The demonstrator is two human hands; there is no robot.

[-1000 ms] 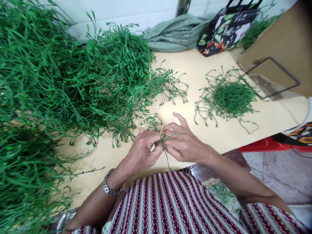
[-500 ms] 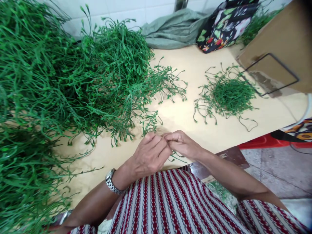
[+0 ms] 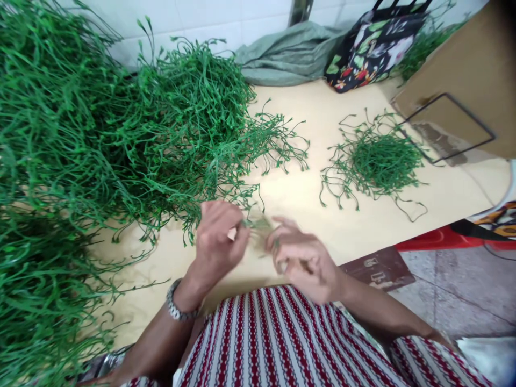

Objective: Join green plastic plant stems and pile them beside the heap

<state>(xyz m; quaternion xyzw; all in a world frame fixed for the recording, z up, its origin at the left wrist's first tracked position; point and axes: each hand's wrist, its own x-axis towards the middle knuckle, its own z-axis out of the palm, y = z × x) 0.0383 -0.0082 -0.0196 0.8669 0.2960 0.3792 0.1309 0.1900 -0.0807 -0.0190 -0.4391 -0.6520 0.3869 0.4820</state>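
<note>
My left hand (image 3: 221,236), with a metal watch on its wrist, is closed near the front edge of the table, thin green stems at its fingertips. To its right, my right hand (image 3: 304,258) has curled fingers blurred by motion; a bit of green shows at them. Between the two hands is a smear of thin stems (image 3: 258,226), too blurred to make out clearly. A large heap of green stems with buds (image 3: 161,123) lies behind and left of my hands. A smaller pile of stems (image 3: 385,161) rests on the table at the right.
On the pale table (image 3: 290,199), a grey-green cloth (image 3: 286,56) and a floral bag (image 3: 371,51) lie along the tiled wall. A cardboard box (image 3: 463,86) with a black wire frame (image 3: 470,113) stands at the right. Something red (image 3: 431,237) shows below the table edge.
My hands were together and have moved apart, the left one leftward and upward, the right one slightly right and down. Blurred stems now show between them.
</note>
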